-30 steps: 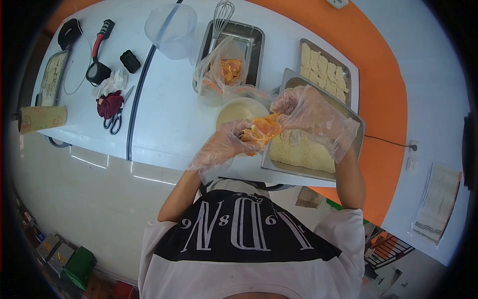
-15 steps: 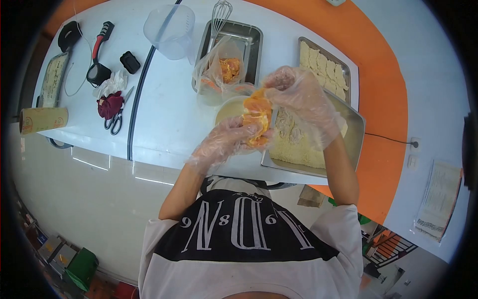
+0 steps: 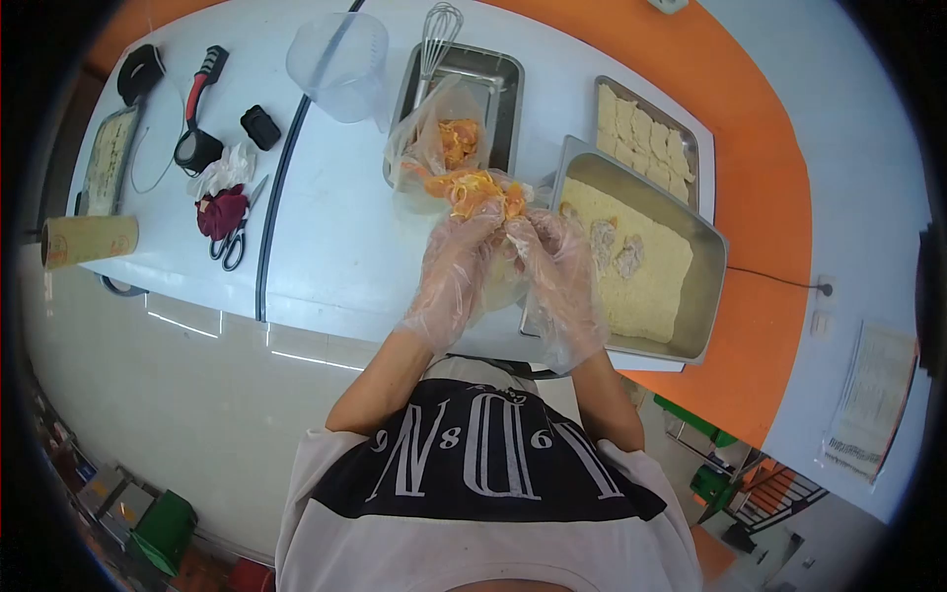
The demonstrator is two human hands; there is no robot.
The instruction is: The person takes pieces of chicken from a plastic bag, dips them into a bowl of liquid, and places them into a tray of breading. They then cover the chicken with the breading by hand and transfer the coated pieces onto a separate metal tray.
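Observation:
Both of my hands wear clear plastic gloves. My left hand (image 3: 454,261) and my right hand (image 3: 557,271) are close together, fingers pinched on a piece of orange marinated meat (image 3: 478,192) that spreads out above them. Just behind it, a clear plastic bag (image 3: 419,148) with more marinated meat (image 3: 458,138) leans on a metal tray (image 3: 509,89). A bowl under my hands is mostly hidden. To the right, a deep metal pan (image 3: 702,276) holds pale crumbs (image 3: 641,301) with a few wet clumps (image 3: 629,257) on top.
A whisk (image 3: 439,44) lies in the metal tray, beside a clear measuring jug (image 3: 337,69). Breaded pieces (image 3: 641,138) fill another tray at the back right. Scissors (image 3: 235,242), a dark red cloth (image 3: 222,211) and a knife sharpener (image 3: 200,109) lie on the left.
My right hand has come down and left, from over the crumb pan to beside my left hand. The meat has gone from hanging lengthwise to lying spread sideways, nearer the bag.

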